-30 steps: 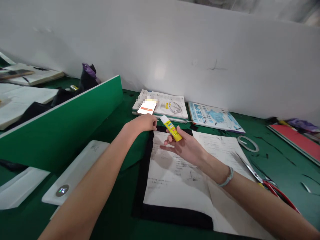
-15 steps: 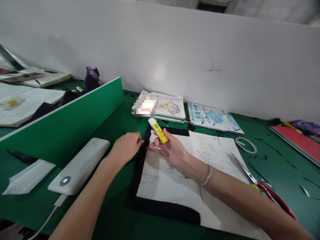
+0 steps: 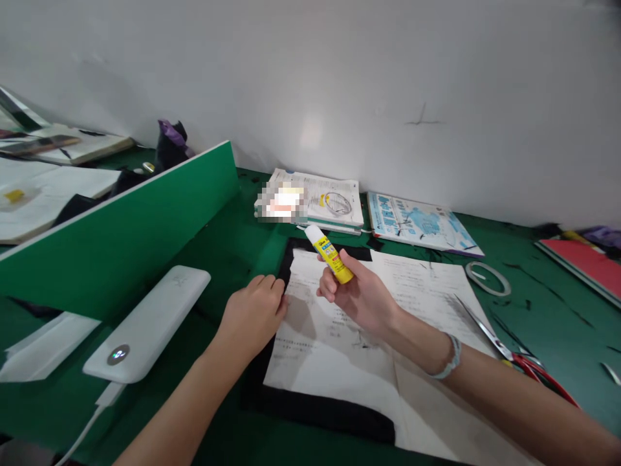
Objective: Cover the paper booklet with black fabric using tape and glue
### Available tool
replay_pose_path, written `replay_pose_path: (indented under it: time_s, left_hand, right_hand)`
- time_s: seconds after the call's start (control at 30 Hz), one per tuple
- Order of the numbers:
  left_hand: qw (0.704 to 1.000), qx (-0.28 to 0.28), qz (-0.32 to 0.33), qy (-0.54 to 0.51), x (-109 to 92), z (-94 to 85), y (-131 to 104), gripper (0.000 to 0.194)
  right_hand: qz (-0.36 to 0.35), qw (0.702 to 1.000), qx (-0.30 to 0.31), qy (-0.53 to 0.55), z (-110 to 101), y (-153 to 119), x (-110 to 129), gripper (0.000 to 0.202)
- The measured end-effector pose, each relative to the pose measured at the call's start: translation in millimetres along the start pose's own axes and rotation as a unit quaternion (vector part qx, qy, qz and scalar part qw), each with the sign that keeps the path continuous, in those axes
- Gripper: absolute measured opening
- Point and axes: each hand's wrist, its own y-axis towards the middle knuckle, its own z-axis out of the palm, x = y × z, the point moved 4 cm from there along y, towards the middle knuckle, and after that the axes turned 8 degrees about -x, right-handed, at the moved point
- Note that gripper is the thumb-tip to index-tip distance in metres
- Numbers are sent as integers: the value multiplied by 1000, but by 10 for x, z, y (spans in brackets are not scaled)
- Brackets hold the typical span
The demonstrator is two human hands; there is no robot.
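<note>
A yellow glue stick (image 3: 334, 259) with a white cap leans up to the left in my right hand (image 3: 363, 291), whose fingers are wrapped round its lower part. My left hand (image 3: 255, 310) is closed, knuckles up, at the left edge of the printed sheet (image 3: 330, 356). Its fingertips are tucked under, so whatever they may pinch is hidden. Black material (image 3: 320, 411) borders the sheet along its left, top and lower left sides. Red-handled scissors (image 3: 499, 343) lie partly open at the sheet's right, their handles partly behind my right forearm.
A white power bank (image 3: 150, 323) with a cable lies at left, beside a green divider (image 3: 194, 194). At the back are a stack of papers (image 3: 334, 188) and a blue-white book (image 3: 422, 223). A tape roll (image 3: 488, 278) and a red folder (image 3: 582, 265) lie at right.
My right hand has moved right with the glue stick, fingers now curled closer round it. My left hand has come to the sheet's left edge. The view has shifted slightly.
</note>
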Motion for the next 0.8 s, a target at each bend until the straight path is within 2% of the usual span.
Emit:
replay_pose_path:
  time_s: [0.13,0.23,0.33,0.43,0.53,0.6,0.7,0.8]
  left_hand:
    - [996,-53,0,-65,41,-89,-20,19]
    - [981,-85,-9,-172,45,-201,-34,17]
    - [954,-58,-12,-292,-1,-264,-43,16]
    - [939,-23,-17,-343,-53,-268,-46,22]
    - [942,-22,-17,-335,-47,-267,-39,30]
    - [948,-53,-27,-314,18,-294,-29,29]
    - [956,-123,-64,-260,177,-348,-18,16]
    - [970,-158,-43,-180,259,-349,-13,14]
  right_hand:
    - [-15,999,-17,-37,-121,-7,-34,35]
    - [-1,1000,-17,-22,-168,14,-77,40]
    - [26,999,13,23,-133,-2,-98,43]
    - [35,997,47,41,-66,-74,-85,45]
    - [39,997,65,34,-25,-149,-71,45]
    - [39,997,61,20,-32,-170,-63,44]
    - [26,999,20,-4,-108,-151,-46,45]
    - [12,1000,-20,4,-210,-105,-42,43]
